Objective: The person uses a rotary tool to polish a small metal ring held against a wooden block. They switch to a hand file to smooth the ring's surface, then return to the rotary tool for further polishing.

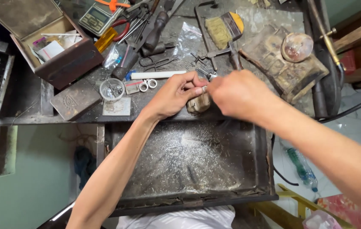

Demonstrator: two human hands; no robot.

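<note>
My left hand [174, 94] pinches a small silver metal ring [204, 89] between thumb and fingertips, braced on the worn wooden bench peg [198, 104] above the open metal drawer dusted with filings [189, 165]. My right hand [237, 94] closes against the ring; I cannot tell what it grips.

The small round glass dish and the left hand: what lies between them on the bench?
Head view: small silver scissors lie between dish and left hand.

Small metal piece [204, 89] between fingertips too tiny to identify; right hand [239, 95] hides tool, grip unclear.
</note>
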